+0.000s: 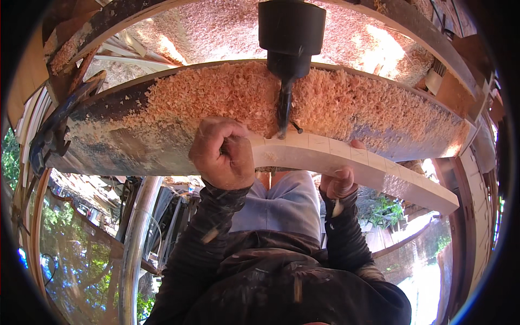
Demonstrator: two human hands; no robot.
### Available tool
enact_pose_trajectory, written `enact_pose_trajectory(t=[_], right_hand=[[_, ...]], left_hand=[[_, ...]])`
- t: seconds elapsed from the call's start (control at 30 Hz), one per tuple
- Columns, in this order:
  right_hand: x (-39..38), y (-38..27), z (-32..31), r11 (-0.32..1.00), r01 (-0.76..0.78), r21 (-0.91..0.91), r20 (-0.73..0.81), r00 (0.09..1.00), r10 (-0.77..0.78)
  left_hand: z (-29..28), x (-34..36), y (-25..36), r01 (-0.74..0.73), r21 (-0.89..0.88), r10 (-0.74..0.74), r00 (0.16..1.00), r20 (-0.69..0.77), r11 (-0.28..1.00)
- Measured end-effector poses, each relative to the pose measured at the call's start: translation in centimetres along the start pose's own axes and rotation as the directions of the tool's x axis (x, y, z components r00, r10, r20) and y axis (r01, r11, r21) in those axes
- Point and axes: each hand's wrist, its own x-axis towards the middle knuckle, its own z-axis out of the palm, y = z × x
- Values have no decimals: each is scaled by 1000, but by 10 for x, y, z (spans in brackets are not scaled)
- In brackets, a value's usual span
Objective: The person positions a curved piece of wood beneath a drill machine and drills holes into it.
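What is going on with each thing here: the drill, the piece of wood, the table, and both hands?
Drill bit: pointing down, tip at the wood strip's top face.
Wood strip: pale, curved, marked with pencil lines, lying at the table's near edge.
Table: covered in reddish shavings.
Left hand: closed in a fist over the strip's left end.
Right hand: gripping the strip from below.

You grip a pale, smooth-sanded wooden strip [346, 160] marked with thin pencil lines. The table [119, 135] beneath is worn, dark, matt metal, buried in coarse reddish wood shavings [227, 95]. The drill chuck [291, 32] looks matt black; its bit [284, 111] is dark steel.
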Motion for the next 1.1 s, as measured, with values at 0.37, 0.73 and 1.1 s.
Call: enact_pose_trajectory(t=[0.37,0.73,1.1], right_hand=[[6,-9,10,999,-42,30,70,997,40],[10,-12,11,1000,-23,13,37,999,22],[13,-15,12,984,-95,-150,-55,995,88]], left_hand=[[1,9,8,50,-19,-50,998,-34,999],[1,17,9,-2,-9,2,1000,-24,1000],[3,17,6,-7,-47,5,999,-33,999]])
